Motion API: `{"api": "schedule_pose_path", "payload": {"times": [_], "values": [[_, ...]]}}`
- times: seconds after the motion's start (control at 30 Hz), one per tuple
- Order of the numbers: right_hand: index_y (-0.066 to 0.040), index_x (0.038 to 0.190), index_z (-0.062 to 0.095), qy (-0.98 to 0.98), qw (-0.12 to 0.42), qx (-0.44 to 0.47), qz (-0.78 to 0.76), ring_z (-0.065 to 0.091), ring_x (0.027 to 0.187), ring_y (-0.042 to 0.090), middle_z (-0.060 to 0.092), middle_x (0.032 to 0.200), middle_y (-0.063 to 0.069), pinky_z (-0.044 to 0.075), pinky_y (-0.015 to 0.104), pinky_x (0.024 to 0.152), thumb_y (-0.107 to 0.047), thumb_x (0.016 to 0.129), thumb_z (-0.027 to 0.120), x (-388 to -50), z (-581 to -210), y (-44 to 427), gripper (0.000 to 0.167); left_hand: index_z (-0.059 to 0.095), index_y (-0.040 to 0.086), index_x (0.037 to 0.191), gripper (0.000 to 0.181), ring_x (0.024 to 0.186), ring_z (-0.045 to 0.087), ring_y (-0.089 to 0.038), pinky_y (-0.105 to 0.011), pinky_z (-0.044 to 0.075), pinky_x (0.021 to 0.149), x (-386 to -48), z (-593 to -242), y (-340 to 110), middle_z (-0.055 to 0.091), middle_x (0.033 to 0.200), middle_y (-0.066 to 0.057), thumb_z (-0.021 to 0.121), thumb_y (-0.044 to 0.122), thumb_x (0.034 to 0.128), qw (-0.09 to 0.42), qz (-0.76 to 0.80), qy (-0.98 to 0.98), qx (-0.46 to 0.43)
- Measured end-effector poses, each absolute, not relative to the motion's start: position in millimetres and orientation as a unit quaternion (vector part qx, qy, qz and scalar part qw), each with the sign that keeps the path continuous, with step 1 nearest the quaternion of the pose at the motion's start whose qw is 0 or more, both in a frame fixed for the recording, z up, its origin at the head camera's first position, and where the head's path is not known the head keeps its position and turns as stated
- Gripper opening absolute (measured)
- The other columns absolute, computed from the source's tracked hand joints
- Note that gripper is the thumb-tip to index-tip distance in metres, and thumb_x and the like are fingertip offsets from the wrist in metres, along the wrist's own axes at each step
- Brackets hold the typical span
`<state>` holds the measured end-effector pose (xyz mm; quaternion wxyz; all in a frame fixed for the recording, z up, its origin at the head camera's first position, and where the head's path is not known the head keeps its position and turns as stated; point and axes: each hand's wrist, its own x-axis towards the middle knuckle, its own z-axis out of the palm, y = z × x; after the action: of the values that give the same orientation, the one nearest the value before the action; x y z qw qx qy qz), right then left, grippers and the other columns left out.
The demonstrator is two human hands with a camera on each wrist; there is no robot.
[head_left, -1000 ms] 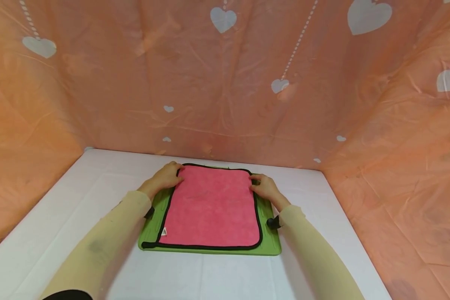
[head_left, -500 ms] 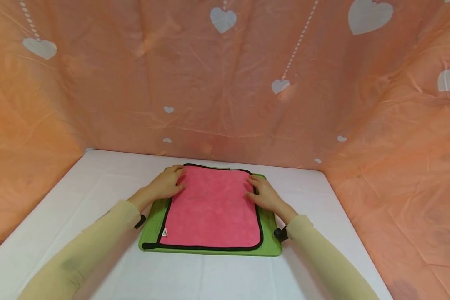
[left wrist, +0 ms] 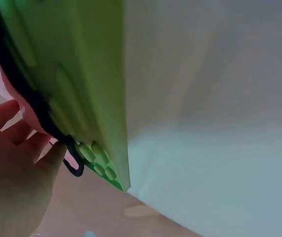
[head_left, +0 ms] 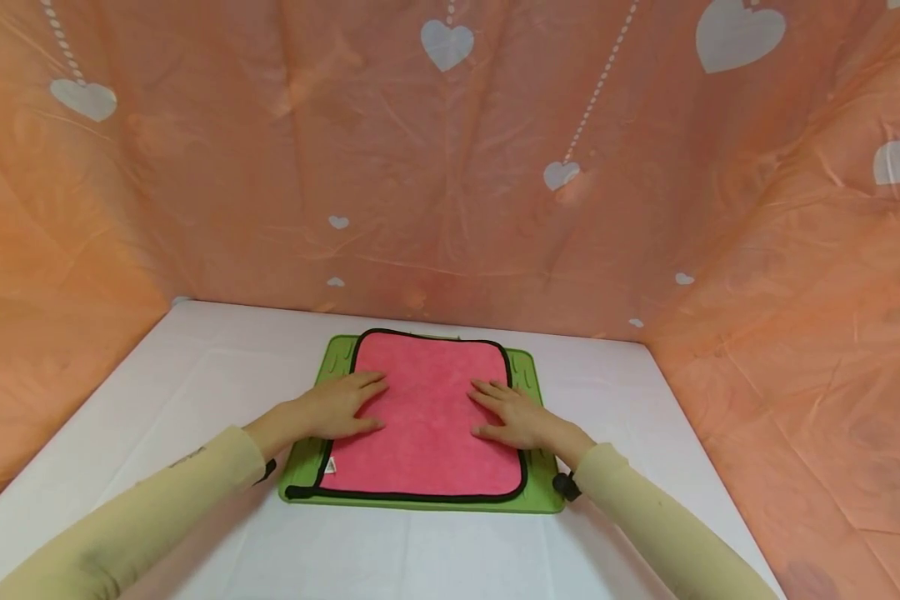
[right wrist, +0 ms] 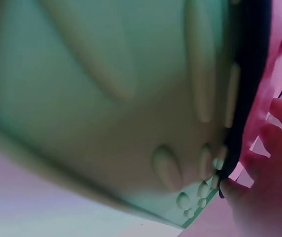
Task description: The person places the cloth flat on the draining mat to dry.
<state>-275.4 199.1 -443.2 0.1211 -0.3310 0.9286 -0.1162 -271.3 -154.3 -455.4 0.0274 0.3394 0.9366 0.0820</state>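
Note:
A pink cloth (head_left: 427,467) with black edging lies spread flat over a green board (head_left: 543,492) with raised ridges. My left hand (head_left: 337,406) rests on the cloth's left side, its fingers spread and fairly straight. Opposite it, my right hand (head_left: 521,419) lies on the right side of the cloth with spread fingers. A small white tag (head_left: 330,466) shows near the cloth's lower left corner. In the left wrist view, the black edging (left wrist: 32,98) runs beside my fingers. The right wrist view has the ridged board (right wrist: 106,133) filling most of the picture.
The board lies on a white-covered table (head_left: 390,550). Orange sheeting (head_left: 390,167) with white hearts hangs behind the table and along both sides. Black wrist straps (head_left: 567,485) show below the sleeves.
Both hands have left the cloth's upper edges and slid down toward me and inward over its surface, fingers spreading. The cloth and board have stayed in nearly the same place.

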Motion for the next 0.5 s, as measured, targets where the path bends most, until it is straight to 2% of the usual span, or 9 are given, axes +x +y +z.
{"api": "schedule_pose_path", "payload": {"times": [0.17, 0.5], "values": [[-0.009, 0.161, 0.038, 0.924, 0.128, -0.342, -0.11, 0.019, 0.157, 0.04, 0.026, 0.171, 0.013, 0.019, 0.06, 0.125, -0.043, 0.104, 0.061, -273.7, -443.2, 201.8, 0.071, 0.049, 0.0, 0.153, 0.075, 0.147, 0.041, -0.039, -0.053, 0.037, 0.119, -265.8, -455.0, -154.4, 0.043, 0.16, -0.021, 0.062, 0.051, 0.0997, 0.037, 0.058, 0.937, 0.342], [-0.007, 0.162, 0.035, 0.916, 0.143, -0.355, -0.122, 0.018, 0.158, 0.039, 0.022, 0.172, 0.013, 0.021, 0.058, 0.125, -0.04, 0.104, 0.062, -272.0, -443.5, 209.0, 0.072, 0.049, 0.001, 0.153, 0.076, 0.148, 0.041, -0.039, -0.051, 0.036, 0.119, -258.0, -454.4, -153.4, 0.044, 0.16, -0.02, 0.062, 0.051, 0.0988, 0.032, 0.041, 0.938, 0.342]]}}
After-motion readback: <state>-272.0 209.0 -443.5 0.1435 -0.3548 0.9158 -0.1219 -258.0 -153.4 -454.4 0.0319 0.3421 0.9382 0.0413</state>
